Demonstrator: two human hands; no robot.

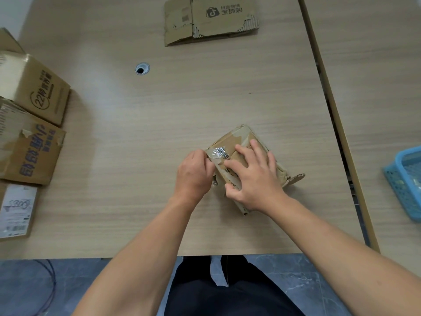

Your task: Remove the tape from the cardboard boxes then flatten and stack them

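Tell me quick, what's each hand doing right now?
Left hand: closed, pinching the tape on the box.
Right hand: open, spread out, pressing down on the box.

The blue basket (395, 176) and left-side boxes (34, 87) run off the view's edges.

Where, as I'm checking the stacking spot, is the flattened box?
In the head view the flattened box lies at the far edge of the table, beyond and right of the cable hole.
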